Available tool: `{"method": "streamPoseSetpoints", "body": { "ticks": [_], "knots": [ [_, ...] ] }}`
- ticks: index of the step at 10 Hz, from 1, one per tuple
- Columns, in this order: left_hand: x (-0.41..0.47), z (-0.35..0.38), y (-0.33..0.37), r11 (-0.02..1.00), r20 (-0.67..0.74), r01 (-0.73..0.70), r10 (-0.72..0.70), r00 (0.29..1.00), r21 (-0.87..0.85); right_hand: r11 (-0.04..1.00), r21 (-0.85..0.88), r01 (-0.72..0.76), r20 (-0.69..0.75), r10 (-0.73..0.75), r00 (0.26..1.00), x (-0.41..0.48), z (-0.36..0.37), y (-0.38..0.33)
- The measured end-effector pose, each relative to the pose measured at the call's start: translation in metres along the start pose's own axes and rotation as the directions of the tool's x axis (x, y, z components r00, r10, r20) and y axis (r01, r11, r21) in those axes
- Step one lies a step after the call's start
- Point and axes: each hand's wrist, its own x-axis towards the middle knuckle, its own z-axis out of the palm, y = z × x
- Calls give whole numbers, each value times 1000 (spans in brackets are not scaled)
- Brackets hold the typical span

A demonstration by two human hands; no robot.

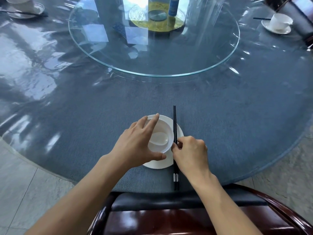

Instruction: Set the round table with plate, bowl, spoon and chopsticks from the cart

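— At the near edge of the round table (pixel 220 133), Fig. 1: what could go wrong from here?

— Chiefly the chopsticks (pixel 174 119). They run near-to-far across the right rim of the plate (pixel 179 133), so they probably rest on a ridge, not flat. The right hand (pixel 191 153) pinches them at mid-length with curled fingers. Letting go unevenly could leave them rolling off the rim or splaying apart. Their banded ends also lie close to the table's near edge, just above the chair (pixel 169 217), where a knock might tip them off.

— And the bowl (pixel 163 126)?

— It stands on the plate with the spoon (pixel 160 139) lying inside. The left hand (pixel 135 143) is spread wide over its left side, fingers straight, thumb at the near rim. The right hand works just beside the bowl's right rim. A nudge there, on a cloth under what looks like slick clear film, could shift bowl and plate off-centre.

— What cannot be made out?

— The left hand covers the spoon's handle and the left parts of bowl and plate. Whether its fingers press the rim or only hover, I cannot tell. Whether the chopsticks are lifted or already resting is equally unclear. The cart is out of view. Two other settings, far left (pixel 25 9) and far right (pixel 279 22), lie at the frame's edges, beyond the glass turntable (pixel 152 56).
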Motion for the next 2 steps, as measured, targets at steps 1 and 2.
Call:
{"method": "streamPoseSetpoints", "body": {
  "ticks": [1, 2],
  "knots": [
    [-6, -4, 2, 999, 18, 19, -18, 1000, -36, 1000, -2, -10, -11, 10, 1000, -3, -5, 2],
    [-6, -15, 3, 999, -26, 43, -44, 999, -33, 999, 29, -21, -1, 21, 1000, 0, -16, 6]
  ]
}}
